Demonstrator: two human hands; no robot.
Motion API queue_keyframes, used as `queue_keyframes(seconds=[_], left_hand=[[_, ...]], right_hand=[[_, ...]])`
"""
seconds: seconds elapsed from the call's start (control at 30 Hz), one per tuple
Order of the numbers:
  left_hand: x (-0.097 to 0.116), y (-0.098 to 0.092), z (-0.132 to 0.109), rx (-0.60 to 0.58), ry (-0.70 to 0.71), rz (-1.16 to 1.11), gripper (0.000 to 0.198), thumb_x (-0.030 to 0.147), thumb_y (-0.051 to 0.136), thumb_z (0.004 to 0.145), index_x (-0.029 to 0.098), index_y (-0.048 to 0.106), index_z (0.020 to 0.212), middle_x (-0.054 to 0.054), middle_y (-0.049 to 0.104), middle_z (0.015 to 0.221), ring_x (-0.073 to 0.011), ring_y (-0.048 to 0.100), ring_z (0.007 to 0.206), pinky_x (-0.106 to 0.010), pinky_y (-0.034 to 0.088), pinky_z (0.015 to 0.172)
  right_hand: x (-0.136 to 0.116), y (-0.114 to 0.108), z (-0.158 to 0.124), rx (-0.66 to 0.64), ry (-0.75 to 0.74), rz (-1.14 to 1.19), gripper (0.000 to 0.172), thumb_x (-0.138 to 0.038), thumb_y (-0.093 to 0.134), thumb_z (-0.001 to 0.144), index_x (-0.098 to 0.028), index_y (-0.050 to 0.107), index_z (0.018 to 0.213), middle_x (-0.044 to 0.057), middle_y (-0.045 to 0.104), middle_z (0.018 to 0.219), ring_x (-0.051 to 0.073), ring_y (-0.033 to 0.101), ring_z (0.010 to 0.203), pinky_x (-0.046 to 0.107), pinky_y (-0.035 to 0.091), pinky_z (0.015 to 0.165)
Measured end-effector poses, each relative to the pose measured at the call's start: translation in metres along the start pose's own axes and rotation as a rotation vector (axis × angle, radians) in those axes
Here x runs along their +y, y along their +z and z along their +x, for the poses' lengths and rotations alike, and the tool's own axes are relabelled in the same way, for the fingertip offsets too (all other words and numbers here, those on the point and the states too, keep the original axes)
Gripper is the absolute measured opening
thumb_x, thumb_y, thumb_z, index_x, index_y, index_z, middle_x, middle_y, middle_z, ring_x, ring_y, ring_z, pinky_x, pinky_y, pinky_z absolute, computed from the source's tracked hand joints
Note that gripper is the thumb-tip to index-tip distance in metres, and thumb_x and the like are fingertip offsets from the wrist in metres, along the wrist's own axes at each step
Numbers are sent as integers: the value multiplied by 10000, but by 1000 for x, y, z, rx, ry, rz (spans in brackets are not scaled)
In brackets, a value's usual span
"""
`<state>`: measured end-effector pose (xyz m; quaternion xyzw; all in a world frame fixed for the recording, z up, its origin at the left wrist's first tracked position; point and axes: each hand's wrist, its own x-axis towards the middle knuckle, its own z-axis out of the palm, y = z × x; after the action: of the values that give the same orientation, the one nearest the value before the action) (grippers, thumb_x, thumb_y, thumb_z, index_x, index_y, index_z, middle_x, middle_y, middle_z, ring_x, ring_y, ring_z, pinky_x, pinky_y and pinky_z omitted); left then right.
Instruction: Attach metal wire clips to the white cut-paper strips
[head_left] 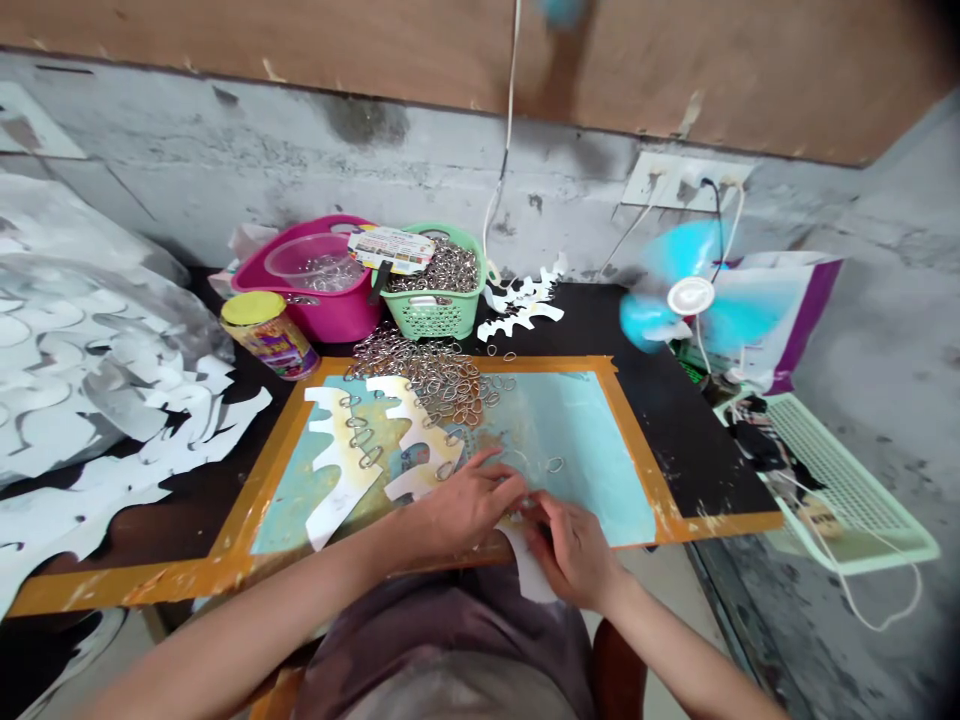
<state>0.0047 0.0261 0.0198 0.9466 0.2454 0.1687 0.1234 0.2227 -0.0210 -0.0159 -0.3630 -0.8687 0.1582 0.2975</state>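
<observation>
My right hand (568, 548) is closed on a white cut-out strip (527, 570) that hangs over the table's front edge. Touching its fingertips, my left hand (480, 495) has its fingers bent into a pinch; what they hold is hidden. To the left, two white toothed strips, one (337, 455) with several metal rings along its side and another (420, 435) partly behind my left hand, lie on the light blue mat (577, 420). A loose metal ring (554, 465) rests just beyond my right hand. Farther back is a heap of metal rings (427, 370).
Behind the heap stand a pink basket (337, 310) and a green basket (431, 317) of rings, beside a yellow-lidded jar (274, 340). White strips in a plastic bag (97, 350) crowd the left. At right are a spinning blue fan (690, 296) and a pale green tray (862, 500).
</observation>
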Motion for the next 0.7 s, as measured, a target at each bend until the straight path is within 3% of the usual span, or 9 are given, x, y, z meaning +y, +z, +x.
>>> queue_keyframes(seconds=[0.2,0.37,0.57,0.7], left_hand=[[2,3,-14,94,130,123,165,21,393,928,175,450,945,-9,618,799,-155,603,811,-490,331,1147],[0,14,-25,120,43,72,107,87,388,959,180,426,926,9,583,771,-137,584,749,-508,324,1164],[5,9,-29,141,1,43,217,47,441,873,149,464,1063,-70,665,937,-196,634,973,-587,242,1183],[10,4,-23,149,-79,8,226,146,544,855,163,523,1080,-51,686,923,-226,635,1019,-628,162,1190]], right_hand=[[1,2,-3,-6,7,-48,402,-179,488,945,-136,367,1326,146,713,1018,282,692,872,403,560,728],[0,2,-2,-48,11,-73,354,-172,499,932,-143,411,1273,126,697,1007,272,671,857,382,535,719],[-7,0,6,-56,150,-70,179,-213,583,911,-194,545,1086,63,680,906,241,650,841,326,474,717],[-15,1,9,-60,184,-124,68,-210,586,920,-203,600,986,48,658,857,223,626,797,306,422,679]])
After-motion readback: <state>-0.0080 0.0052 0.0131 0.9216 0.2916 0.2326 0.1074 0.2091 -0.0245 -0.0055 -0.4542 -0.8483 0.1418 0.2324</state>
